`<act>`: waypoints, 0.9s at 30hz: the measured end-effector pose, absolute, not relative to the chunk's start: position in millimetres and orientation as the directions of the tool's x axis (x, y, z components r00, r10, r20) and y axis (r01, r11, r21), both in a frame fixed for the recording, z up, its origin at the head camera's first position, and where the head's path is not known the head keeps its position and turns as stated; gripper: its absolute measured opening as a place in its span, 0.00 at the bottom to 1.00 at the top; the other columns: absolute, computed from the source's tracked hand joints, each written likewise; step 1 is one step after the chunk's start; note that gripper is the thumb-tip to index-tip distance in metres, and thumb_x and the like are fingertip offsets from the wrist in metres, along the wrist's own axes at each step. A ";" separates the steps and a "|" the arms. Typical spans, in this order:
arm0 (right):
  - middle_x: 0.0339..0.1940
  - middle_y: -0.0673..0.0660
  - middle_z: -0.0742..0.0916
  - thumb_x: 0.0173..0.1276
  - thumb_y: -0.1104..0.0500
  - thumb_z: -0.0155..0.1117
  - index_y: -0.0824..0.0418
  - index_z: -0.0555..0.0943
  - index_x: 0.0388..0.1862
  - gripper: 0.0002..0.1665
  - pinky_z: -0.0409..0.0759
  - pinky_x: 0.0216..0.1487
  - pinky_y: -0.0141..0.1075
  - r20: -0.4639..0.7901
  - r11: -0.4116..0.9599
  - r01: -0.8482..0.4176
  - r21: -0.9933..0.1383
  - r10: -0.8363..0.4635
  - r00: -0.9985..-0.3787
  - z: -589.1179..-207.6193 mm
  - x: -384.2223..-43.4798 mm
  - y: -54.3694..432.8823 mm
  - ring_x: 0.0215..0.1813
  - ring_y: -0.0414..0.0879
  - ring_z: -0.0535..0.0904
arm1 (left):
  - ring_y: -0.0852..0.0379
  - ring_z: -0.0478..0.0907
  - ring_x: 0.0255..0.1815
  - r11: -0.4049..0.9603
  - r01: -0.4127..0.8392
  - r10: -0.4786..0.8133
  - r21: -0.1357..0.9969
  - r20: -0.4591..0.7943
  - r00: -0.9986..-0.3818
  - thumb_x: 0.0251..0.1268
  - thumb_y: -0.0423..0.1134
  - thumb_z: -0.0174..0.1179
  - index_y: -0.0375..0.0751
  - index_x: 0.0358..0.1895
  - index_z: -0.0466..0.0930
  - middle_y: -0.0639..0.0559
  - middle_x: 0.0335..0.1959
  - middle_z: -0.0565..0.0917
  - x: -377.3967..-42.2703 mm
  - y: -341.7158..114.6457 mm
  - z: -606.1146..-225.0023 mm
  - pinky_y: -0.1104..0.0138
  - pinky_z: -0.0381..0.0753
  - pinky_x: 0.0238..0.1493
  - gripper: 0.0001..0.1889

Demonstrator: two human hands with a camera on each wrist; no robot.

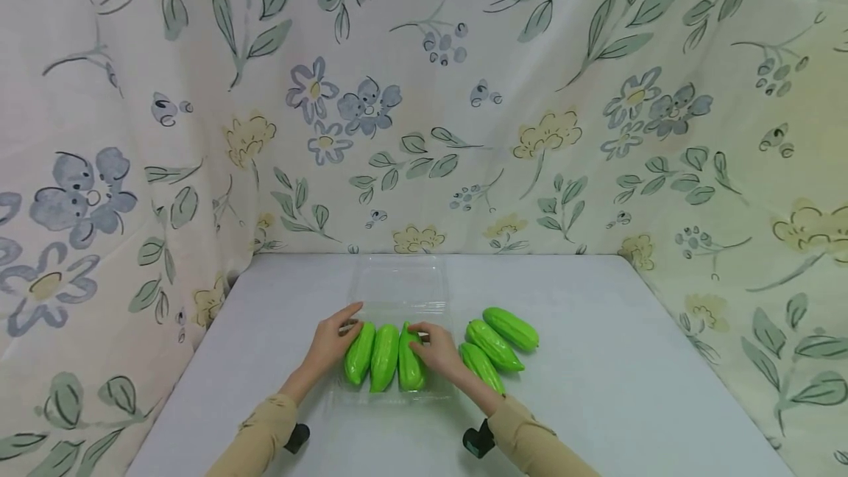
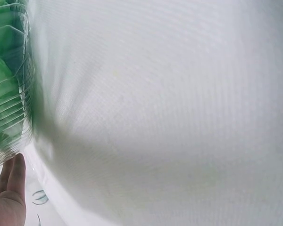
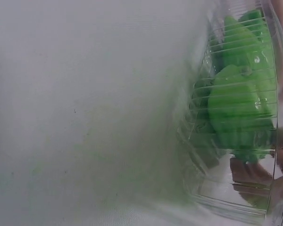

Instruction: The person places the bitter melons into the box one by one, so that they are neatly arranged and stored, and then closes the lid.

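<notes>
A clear plastic clamshell box (image 1: 430, 394) lies on the table, its lid (image 1: 397, 282) folded back. Three glossy green bitter melons sit side by side in it: a left one (image 1: 358, 359), a middle one (image 1: 384, 361) and a right one (image 1: 409, 374). My right hand (image 1: 439, 352) holds the right melon near its upper end, thumb and finger about it. At the box's left side is my left hand (image 1: 333, 338), fingers extended by the left melon's top. The left wrist view shows that hand's fingers (image 2: 18, 176) against the ribbed box corner.
Three more bitter melons lie on the white table (image 1: 596, 374) right of the box: a far one (image 1: 511, 328), a middle one (image 1: 495, 345) and a near one (image 1: 481, 368), partly behind my right forearm. A floral curtain (image 1: 424, 109) surrounds the table's back and sides.
</notes>
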State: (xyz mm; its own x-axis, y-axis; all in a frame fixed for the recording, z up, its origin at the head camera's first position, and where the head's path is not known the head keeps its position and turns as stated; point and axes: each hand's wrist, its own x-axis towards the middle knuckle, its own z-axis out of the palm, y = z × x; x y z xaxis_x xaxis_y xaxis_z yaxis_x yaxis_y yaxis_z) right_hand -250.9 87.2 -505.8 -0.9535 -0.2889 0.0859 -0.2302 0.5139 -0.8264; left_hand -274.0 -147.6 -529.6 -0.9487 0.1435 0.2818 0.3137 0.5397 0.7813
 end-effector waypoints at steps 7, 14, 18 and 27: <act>0.56 0.66 0.82 0.67 0.65 0.59 0.69 0.78 0.54 0.17 0.84 0.52 0.49 0.063 0.529 -0.210 -0.823 -0.282 -0.957 -506.0 -249.9 87.8 0.56 0.64 0.79 | 0.43 0.81 0.51 0.531 0.317 0.135 0.786 0.291 -0.947 0.66 0.33 0.58 0.36 0.63 0.72 0.40 0.64 0.74 -273.1 -147.0 -529.2 0.54 0.84 0.52 0.22; 0.56 0.66 0.81 0.67 0.65 0.59 0.70 0.78 0.54 0.17 0.85 0.51 0.49 0.068 0.523 -0.216 -0.824 -0.287 -0.956 -506.7 -248.5 89.3 0.55 0.64 0.79 | 0.44 0.81 0.52 0.532 0.311 0.143 0.787 0.279 -0.950 0.67 0.33 0.57 0.37 0.64 0.71 0.40 0.65 0.73 -273.2 -147.2 -529.9 0.55 0.83 0.53 0.22; 0.57 0.67 0.81 0.67 0.65 0.59 0.70 0.78 0.54 0.17 0.85 0.51 0.49 0.077 0.521 -0.222 -0.824 -0.285 -0.955 -506.7 -248.0 89.3 0.55 0.65 0.79 | 0.44 0.81 0.52 0.532 0.309 0.142 0.788 0.277 -0.950 0.67 0.33 0.57 0.37 0.64 0.71 0.40 0.65 0.73 -273.3 -147.0 -530.0 0.55 0.83 0.53 0.22; 0.57 0.67 0.81 0.67 0.65 0.59 0.70 0.78 0.54 0.17 0.85 0.50 0.49 0.083 0.531 -0.226 -0.816 -0.280 -0.957 -508.2 -247.1 89.3 0.55 0.65 0.79 | 0.43 0.81 0.52 0.527 0.316 0.141 0.789 0.285 -0.948 0.66 0.33 0.57 0.36 0.64 0.71 0.40 0.65 0.73 -273.1 -147.0 -529.8 0.54 0.83 0.53 0.22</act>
State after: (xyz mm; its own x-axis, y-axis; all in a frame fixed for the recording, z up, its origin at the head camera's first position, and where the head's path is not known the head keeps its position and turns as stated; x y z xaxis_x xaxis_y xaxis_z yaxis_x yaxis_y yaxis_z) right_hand -247.1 89.3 -508.2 -0.9566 -0.2795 0.0825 -0.2257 0.5315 -0.8165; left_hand -273.1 -147.0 -529.8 -0.9480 0.1412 0.2851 0.3158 0.5268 0.7892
